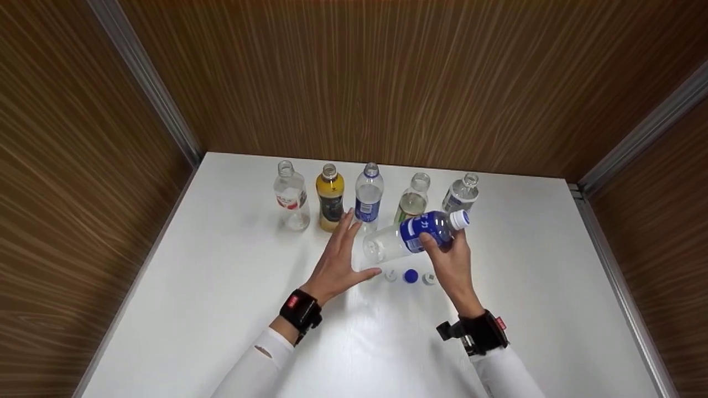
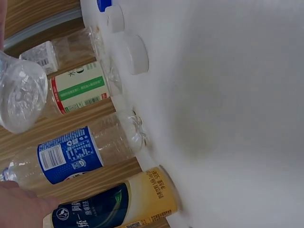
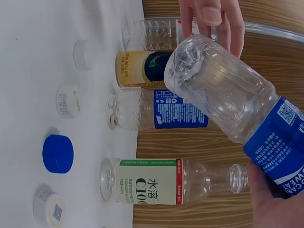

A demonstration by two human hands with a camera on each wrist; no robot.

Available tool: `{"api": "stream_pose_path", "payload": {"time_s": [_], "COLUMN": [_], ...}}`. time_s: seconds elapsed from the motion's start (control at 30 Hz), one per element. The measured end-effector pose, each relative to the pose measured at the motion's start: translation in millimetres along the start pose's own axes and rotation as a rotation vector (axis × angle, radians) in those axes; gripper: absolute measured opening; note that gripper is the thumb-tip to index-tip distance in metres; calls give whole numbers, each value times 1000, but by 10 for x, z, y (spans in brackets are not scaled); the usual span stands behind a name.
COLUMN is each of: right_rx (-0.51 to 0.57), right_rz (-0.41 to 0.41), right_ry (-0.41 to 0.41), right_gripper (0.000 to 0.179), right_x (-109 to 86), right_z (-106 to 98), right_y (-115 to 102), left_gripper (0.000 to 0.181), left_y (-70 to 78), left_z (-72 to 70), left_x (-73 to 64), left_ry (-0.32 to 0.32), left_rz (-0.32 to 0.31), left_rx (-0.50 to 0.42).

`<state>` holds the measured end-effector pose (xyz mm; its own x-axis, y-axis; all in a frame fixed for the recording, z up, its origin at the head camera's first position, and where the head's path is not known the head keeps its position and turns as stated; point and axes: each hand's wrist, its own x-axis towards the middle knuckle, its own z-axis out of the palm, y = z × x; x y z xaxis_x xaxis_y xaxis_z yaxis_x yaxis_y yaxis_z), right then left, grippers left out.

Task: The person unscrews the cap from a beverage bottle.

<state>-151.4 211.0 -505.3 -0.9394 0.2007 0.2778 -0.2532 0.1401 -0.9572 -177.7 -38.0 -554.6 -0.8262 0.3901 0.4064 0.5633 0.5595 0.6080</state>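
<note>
My right hand grips a clear plastic bottle with a blue label, thumb on the label. The bottle is tilted almost on its side above the table, its white cap to the right and its base to the left. Fingers spread, my left hand is beside the base and holds nothing. In the right wrist view the left fingertips show close to that base; whether they touch it I cannot tell. Beneath the bottle lie a blue cap and several white caps.
Behind the hands several uncapped bottles stand in a row: a clear one with a red label, a yellow one, a blue-labelled one, a green-labelled one and another clear one. Wood-grain panels enclose the white table.
</note>
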Motion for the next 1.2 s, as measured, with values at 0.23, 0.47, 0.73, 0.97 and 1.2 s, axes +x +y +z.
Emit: {"api": "stream_pose_path", "payload": {"time_s": [0.23, 0.47, 0.73, 0.97, 1.2], "right_rx": [-22, 4, 4, 6, 0], "right_rz": [-36, -39, -34, -52, -46], "right_ry": [-20, -39, -62, -85, -148], "right_gripper": [58, 61, 62, 63, 74], "right_x": [-31, -66, -99, -91, -106], "right_z": [130, 222, 302, 334, 327], "right_y": [-3, -10, -36, -16, -12], "left_gripper": [111, 110, 109, 103, 82], "left_y": [52, 118, 195, 183, 148], "left_z": [79, 123, 146, 155, 168], "left_x": [85, 133, 195, 208, 156], "left_ry": [36, 35, 30, 23, 45], "left_rz": [87, 67, 18, -14, -14], "left_rx": [50, 87, 75, 53, 46]}}
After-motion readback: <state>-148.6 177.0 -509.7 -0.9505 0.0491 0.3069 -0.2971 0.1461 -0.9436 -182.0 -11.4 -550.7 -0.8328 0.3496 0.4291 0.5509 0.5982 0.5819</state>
